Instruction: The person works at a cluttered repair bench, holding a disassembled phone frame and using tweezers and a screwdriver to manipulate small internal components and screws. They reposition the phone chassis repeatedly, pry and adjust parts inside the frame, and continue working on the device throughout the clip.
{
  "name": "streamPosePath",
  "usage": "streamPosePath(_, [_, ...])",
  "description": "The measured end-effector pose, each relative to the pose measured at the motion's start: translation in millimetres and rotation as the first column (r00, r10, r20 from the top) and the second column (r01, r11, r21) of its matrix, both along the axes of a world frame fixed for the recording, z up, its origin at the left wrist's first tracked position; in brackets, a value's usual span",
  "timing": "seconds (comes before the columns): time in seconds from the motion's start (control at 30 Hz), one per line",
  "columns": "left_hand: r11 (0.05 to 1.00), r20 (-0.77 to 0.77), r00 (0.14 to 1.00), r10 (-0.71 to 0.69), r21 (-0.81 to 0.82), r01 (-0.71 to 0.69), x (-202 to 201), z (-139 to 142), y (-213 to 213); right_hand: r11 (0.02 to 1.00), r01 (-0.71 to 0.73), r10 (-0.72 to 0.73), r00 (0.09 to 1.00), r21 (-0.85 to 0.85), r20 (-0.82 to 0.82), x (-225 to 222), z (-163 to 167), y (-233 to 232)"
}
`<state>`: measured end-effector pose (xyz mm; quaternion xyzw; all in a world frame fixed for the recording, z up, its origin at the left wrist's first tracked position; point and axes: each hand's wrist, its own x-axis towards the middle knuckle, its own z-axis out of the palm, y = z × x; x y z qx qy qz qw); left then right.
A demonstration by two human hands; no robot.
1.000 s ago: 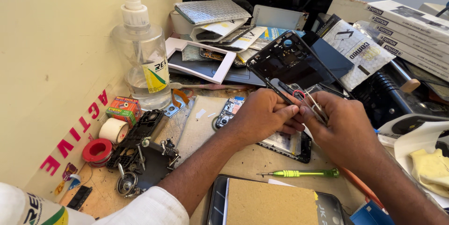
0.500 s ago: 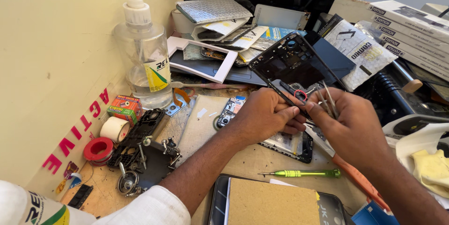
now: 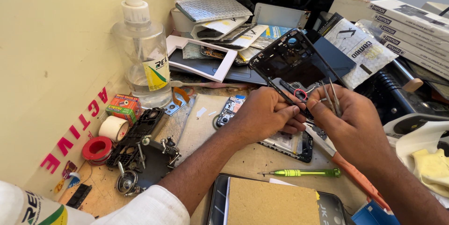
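Black plastic forms the phone middle frame [image 3: 294, 61], a thin rectangular shell with cut-outs, held tilted above the cluttered wooden workbench [image 3: 262, 159]. Its long axis runs from the hands up and away toward the left, with its lower edge at the fingers and its camera opening at the far end. The left hand [image 3: 264, 113] curls its fingers shut around the frame's lower edge. The right hand [image 3: 348, 122] pinches slim metal tweezers [image 3: 331, 95], their tips pointing up, and its fingertips meet the left hand's at the frame.

Under the hands lies an opened smartphone [image 3: 285, 143], flat, its circuit parts showing. A green-handled screwdriver [image 3: 304, 172] lies near it toward the viewer, its shaft pointing left, and an orange-handled tool [image 3: 355, 178] slants beneath the right wrist. A brown cardboard sheet [image 3: 273, 204] rests on a dark tablet at the near edge. A clear pump bottle [image 3: 142, 52] stands by the cream wall at the left, with a white tape roll [image 3: 113, 128] and a red spool [image 3: 97, 149] nearby. Stacked flat boxes [image 3: 411, 24] fill the far right corner.
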<state>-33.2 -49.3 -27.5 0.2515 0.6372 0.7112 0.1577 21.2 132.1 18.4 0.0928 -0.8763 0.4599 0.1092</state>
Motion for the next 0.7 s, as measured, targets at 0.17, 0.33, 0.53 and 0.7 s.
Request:
streamPosePath(0.17, [1.000, 0.009, 1.000, 0.006, 0.019, -0.006, 2.4, 0.8, -0.9, 0.988, -0.063, 0.071, 0.996, -0.142, 0.049, 1.2, -1.7, 0.9])
streamPosePath(0.33, [0.995, 0.016, 0.999, -0.035, 0.092, 0.034, 4.1, 1.4, -4.5, 0.992, -0.006, 0.013, 0.998, -0.129, 0.060, -1.4, -0.2, 2.6])
streamPosePath(0.53, [0.986, 0.051, 0.996, -0.079, 0.152, 0.070, 1.9, 3.2, -9.9, 0.998, -0.033, 0.033, 0.999, -0.045, -0.007, -5.1, -2.7, 7.1])
streamPosePath(0.7, [0.989, 0.197, 0.980, -0.037, 0.148, 0.008, -3.3, 0.2, -3.1, 1.000, -0.013, 0.013, 1.000, 0.018, 0.002, -7.6, -1.8, 8.8])
